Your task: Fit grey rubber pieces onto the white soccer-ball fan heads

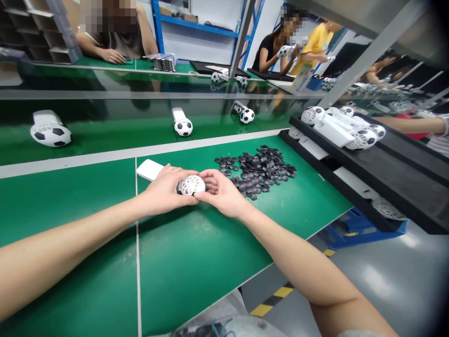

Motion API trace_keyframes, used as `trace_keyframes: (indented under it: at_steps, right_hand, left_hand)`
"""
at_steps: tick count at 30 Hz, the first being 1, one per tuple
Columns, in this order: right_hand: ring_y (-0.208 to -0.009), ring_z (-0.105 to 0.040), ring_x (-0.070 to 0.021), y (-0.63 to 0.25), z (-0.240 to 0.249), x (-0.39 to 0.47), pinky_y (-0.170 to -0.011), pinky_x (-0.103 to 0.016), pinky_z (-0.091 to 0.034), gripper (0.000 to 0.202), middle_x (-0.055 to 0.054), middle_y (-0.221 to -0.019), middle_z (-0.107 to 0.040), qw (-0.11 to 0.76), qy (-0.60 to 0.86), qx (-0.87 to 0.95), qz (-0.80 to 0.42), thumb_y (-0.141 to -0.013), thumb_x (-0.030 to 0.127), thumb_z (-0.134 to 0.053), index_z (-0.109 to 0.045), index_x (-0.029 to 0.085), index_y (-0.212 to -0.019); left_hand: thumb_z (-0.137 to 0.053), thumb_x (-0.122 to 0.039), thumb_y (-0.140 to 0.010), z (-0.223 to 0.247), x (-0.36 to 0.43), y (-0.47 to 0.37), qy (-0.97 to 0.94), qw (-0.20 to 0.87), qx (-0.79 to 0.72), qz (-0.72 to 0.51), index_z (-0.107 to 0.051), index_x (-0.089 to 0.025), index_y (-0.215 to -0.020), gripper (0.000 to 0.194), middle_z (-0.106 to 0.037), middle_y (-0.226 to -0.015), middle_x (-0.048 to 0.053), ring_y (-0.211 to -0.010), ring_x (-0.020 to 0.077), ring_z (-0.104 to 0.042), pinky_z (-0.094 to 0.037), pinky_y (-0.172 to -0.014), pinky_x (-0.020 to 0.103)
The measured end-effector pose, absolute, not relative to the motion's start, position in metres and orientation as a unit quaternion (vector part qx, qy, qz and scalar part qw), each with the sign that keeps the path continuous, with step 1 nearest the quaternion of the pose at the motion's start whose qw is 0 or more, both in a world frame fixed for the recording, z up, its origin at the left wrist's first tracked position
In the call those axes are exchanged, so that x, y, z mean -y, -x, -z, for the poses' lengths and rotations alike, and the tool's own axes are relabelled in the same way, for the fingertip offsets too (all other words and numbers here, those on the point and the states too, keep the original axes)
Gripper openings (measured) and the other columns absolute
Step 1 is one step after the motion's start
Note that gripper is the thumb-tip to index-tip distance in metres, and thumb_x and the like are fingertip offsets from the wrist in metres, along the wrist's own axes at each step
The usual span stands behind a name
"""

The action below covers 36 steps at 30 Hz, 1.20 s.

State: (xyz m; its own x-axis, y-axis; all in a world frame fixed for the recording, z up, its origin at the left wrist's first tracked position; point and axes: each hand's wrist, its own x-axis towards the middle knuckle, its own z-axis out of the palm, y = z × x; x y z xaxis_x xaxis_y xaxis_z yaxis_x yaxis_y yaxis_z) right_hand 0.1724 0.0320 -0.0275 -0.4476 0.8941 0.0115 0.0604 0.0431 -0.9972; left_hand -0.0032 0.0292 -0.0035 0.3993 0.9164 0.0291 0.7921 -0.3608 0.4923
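Note:
A white housing with a soccer-ball head [192, 185] is held low over the green tabletop, its white handle [150, 170] pointing away to the left. My left hand [164, 189] wraps around it, fingers over the top and thumb along the near side. From the other side, my right hand [222, 194] has its thumb and index finger closed on the ball's right edge. Whether a small piece sits in those fingers is hidden. The head's open lattice faces up, with a black patch at its left. Just beyond my right hand lies a pile of small black pieces [263, 166].
Soccer-ball units [183, 125] lie spaced along the shiny green conveyor [122, 121]. Stacked black trays [414, 182] with more white housings [336, 128] jut in at the right. Several people sit or stand across the line. A slanted metal post [372, 51] crosses the upper right.

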Motion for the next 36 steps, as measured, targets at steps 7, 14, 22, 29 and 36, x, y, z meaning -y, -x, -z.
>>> trace_keyframes:
  at_steps: [7,14,22,29,36]
  right_hand:
    - [-0.078,-0.057,-0.0135,-0.207,0.023,-0.066,-0.079,-0.031,-0.047,0.015,-0.004,-0.088,-0.061,0.437,0.492,0.677,-0.331,-0.077,0.028,-0.059,-0.059,0.017,-0.087]
    - [-0.086,-0.055,-0.0202,-0.232,0.026,-0.079,-0.076,-0.033,-0.044,0.011,-0.005,-0.087,-0.061,0.215,0.634,0.737,-0.091,-0.078,0.028,-0.060,-0.068,0.022,-0.082]
    - [-0.092,-0.054,-0.0237,-0.211,0.027,-0.068,-0.077,-0.033,-0.044,0.017,-0.007,-0.095,-0.065,0.135,0.575,0.806,-0.030,-0.083,0.027,-0.057,-0.069,0.020,-0.092]
    - [-0.088,-0.056,-0.0228,-0.208,0.028,-0.064,-0.080,-0.037,-0.044,0.023,-0.011,-0.087,-0.065,0.192,0.535,0.822,-0.028,-0.089,0.016,-0.042,-0.065,0.014,-0.089]
    - [-0.075,-0.058,-0.0111,-0.202,0.019,-0.045,-0.069,-0.025,-0.049,0.013,-0.002,-0.084,-0.062,0.368,0.372,0.771,-0.364,-0.081,0.019,-0.057,-0.058,0.018,-0.094]
  left_hand:
    - [-0.060,-0.055,-0.071,0.003,-0.029,0.022,-0.858,0.218,-0.444,-0.138,-0.046,-0.021,-0.127,0.067,-0.052,-0.122,0.011,-0.117,0.0303,-0.042,-0.015,-0.107,0.053]
    - [-0.056,-0.057,-0.073,-0.006,-0.020,0.017,-0.821,0.281,-0.493,-0.061,-0.035,-0.027,-0.135,0.073,-0.031,-0.144,0.008,-0.137,0.0351,-0.001,-0.018,-0.106,0.056]
    - [-0.058,-0.048,-0.071,-0.005,-0.021,0.010,-0.810,0.306,-0.492,-0.093,-0.041,-0.021,-0.129,0.066,-0.019,-0.149,0.011,-0.136,0.0308,-0.015,-0.021,-0.108,0.047]
    - [-0.057,-0.035,-0.070,-0.003,-0.022,0.012,-0.812,0.322,-0.475,-0.105,-0.039,-0.022,-0.129,0.063,-0.019,-0.149,0.011,-0.137,0.0268,-0.013,-0.021,-0.109,0.045]
    - [-0.056,-0.035,-0.071,-0.002,-0.023,0.014,-0.826,0.321,-0.453,-0.096,-0.036,-0.020,-0.132,0.065,-0.015,-0.150,0.011,-0.138,0.0273,-0.011,-0.019,-0.110,0.044]
